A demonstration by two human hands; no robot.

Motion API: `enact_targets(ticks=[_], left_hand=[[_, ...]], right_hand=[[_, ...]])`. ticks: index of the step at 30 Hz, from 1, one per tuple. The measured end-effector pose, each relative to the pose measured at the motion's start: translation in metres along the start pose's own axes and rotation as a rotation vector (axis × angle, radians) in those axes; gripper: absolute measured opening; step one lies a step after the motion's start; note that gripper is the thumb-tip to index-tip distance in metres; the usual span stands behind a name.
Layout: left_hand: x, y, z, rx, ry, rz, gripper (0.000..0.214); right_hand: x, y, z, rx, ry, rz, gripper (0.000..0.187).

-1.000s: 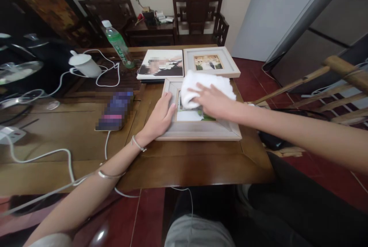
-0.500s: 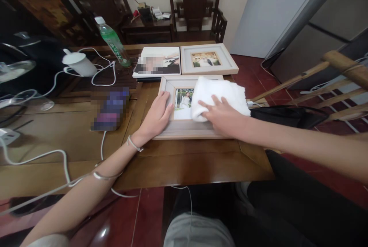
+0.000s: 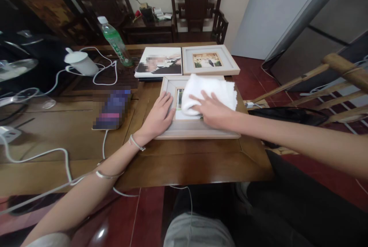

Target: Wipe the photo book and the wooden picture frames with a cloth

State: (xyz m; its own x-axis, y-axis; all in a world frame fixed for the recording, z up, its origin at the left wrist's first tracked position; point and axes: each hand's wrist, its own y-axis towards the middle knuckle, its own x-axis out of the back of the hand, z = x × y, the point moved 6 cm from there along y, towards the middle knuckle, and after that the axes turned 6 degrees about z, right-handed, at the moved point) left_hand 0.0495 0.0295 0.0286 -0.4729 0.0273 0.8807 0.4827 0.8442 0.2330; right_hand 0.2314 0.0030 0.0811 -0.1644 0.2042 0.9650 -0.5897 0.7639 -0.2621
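While we looked down on the wooden desk (image 3: 186,162), the pale picture frame (image 3: 198,130) lay flat near its right end, in the same spot as half a second earlier. What had changed was the folded white towel (image 3: 212,88). It had slid from the frame's right side back towards the left, so it now covered most of the photo under the glass, leaving only a narrow strip at the left and along the bottom. A second earlier it had also sat to the left, so we judged this to be one more pass of a back-and-forth wipe, with the frame itself kept steady.

Our right hand (image 3: 211,111) lay palm down on the near edge of the towel, the forearm coming in low from the right. Its grip was wide, the fingers spread and pressing rather than closed round the cloth. Our left hand (image 3: 158,118) rested flat on the frame's left rail, its grip also wide and the fingers straight, with a bracelet (image 3: 136,143) at the wrist.

Behind the towel lay a second framed photo (image 3: 227,61) and a canvas print (image 3: 159,61), and a phone (image 3: 112,111) lay to the left.
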Motion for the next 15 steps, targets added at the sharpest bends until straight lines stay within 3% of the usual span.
enact_targets(ticks=[3,6,10,15], left_hand=[[0.001,0.0,-0.002,0.003,0.007,0.001,0.057],[0.001,0.0,-0.002,0.012,-0.006,-0.005,0.055],[0.001,0.001,-0.002,0.02,-0.038,-0.016,0.057],[0.003,-0.001,-0.003,0.071,-0.137,-0.049,0.065]], right_hand=[[0.006,0.027,-0.038,-0.093,-0.05,-0.091,0.084],[0.008,0.042,-0.05,-0.132,-0.069,-0.088,0.081],[0.005,0.034,-0.017,-0.048,-0.053,0.0,0.076],[0.01,-0.008,0.049,0.093,0.092,0.156,0.071]])
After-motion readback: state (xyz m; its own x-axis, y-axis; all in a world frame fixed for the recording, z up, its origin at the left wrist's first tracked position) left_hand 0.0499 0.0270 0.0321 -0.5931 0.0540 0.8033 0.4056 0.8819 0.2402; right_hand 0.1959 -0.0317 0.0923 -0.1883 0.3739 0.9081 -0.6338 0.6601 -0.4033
